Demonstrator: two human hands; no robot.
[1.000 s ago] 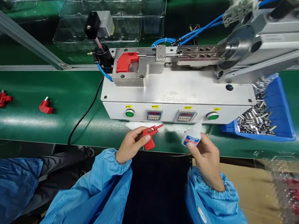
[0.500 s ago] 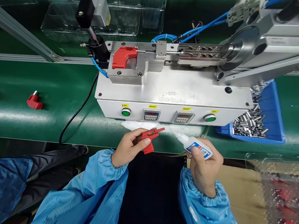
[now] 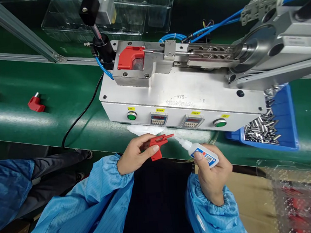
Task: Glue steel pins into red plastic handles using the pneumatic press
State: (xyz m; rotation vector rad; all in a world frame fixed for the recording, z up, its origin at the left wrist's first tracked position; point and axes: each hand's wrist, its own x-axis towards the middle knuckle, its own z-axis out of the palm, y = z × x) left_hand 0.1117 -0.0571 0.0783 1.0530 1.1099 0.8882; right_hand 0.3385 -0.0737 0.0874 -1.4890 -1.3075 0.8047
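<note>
Red piece and white bottle, tip to tip over the bench.
Left hand pinches the piece's body, the best hold: likely light, stiff plastic. Right hand grips the bottle; touching, I can't tell.

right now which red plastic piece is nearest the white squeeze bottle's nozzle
The red pistol-shaped plastic piece held in the left grip; its slender prong ends beside the nozzle. Other red pieces lie farther away.

A factory workshop is being indicated by a push-button machine mid-frame on a green workbench. Metal pieces are being held in a blue bin at right; blue smocks are being worn below.
</note>
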